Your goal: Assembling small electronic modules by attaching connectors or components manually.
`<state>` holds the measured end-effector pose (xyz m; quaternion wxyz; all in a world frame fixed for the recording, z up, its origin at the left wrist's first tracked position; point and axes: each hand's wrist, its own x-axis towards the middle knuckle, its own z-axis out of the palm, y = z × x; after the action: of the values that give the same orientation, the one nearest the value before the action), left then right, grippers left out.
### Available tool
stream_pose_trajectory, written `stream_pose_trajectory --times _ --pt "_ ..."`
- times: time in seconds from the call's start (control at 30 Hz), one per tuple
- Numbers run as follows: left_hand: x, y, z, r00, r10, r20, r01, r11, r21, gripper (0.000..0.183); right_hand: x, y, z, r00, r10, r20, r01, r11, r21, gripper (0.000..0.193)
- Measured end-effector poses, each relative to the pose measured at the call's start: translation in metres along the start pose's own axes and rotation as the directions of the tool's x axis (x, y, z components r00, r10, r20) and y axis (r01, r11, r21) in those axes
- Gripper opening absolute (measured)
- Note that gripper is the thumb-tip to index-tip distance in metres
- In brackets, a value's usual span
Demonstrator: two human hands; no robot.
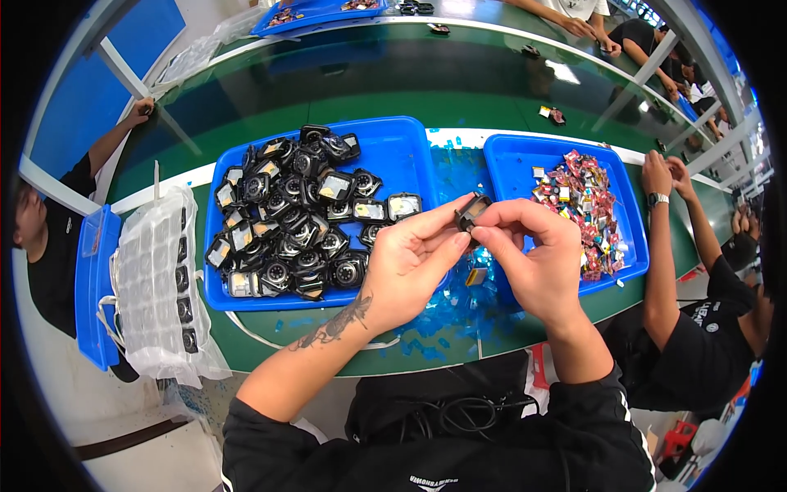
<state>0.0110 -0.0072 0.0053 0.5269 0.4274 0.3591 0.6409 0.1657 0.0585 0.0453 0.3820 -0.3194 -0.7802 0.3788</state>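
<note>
Both hands work on one small black case (470,211), held up between them over the bench (344,94). Left hand (407,266) grips it, thumb on the near side, fingers behind. Right hand (537,246) pinches its edge between thumb and forefinger. Just below the fingertips, a small silver-and-yellow piece (476,275); can't tell if it hangs or lies on the bench. Left of the left hand, a blue tray (403,168) with a heap of black watch-like cases (283,221). Beyond and right of the right hand, a second blue tray (512,168) full of small mixed parts (584,209). Blue scraps (426,332) under the hands. Far left of them, a clear plastic sheet with pockets (146,271).
</note>
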Motion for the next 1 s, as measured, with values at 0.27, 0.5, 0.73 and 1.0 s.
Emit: stream_pose_trajectory --times 0.27,0.5,0.73,1.0 --pt "-0.002 -0.001 -0.001 1.0 -0.009 0.026 0.008 0.999 0.051 0.043 0.003 0.002 -0.001 0.998 -0.065 -0.006 0.065 0.998 -0.012 0.011" --pt "-0.006 -0.002 0.001 0.999 -0.022 0.028 0.018 0.99 0.141 0.042 0.001 0.0 -0.002 0.999 -0.047 -0.023 0.045 0.997 -0.067 0.011" --pt "-0.009 0.005 0.008 0.999 0.026 0.035 -0.032 0.985 0.172 0.037 0.003 0.003 -0.006 0.978 -0.185 -0.095 0.183 0.983 -0.03 0.031" --pt "-0.003 0.003 0.011 0.999 0.01 -0.046 -0.015 0.996 -0.092 0.043 0.0 0.02 -0.003 0.979 0.202 0.024 -0.182 0.818 0.546 0.027"
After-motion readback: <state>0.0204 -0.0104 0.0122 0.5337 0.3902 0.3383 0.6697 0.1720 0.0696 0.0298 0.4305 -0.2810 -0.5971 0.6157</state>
